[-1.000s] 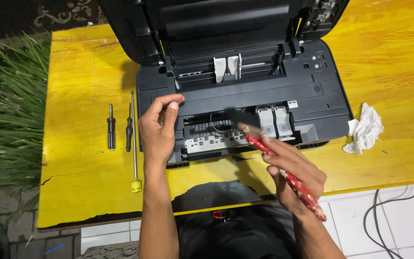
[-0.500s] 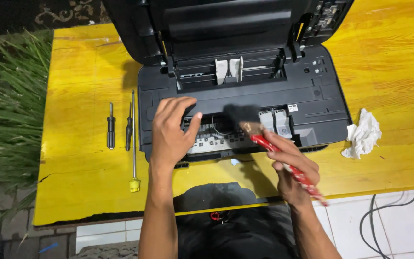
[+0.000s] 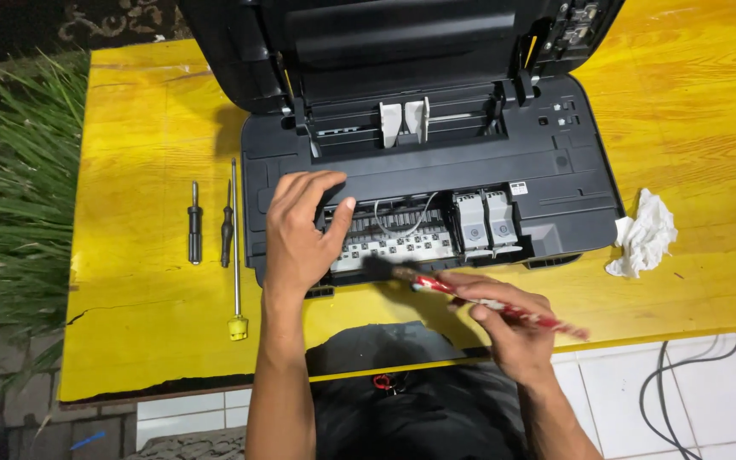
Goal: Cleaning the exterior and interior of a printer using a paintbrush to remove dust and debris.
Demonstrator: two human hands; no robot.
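Two hands work at an open printer (image 3: 436,162) on the yellow bench (image 3: 129,290): left hand (image 3: 300,234) spread on its front edge, right hand (image 3: 504,319) pinching a red brush (image 3: 470,294) just before it.

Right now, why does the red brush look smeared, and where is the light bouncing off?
In the head view, the red-handled brush in the right hand is motion-blurred, while the left hand on the open black printer is sharp; light glares off the glossy yellow table, and the plant beside it lies dim.
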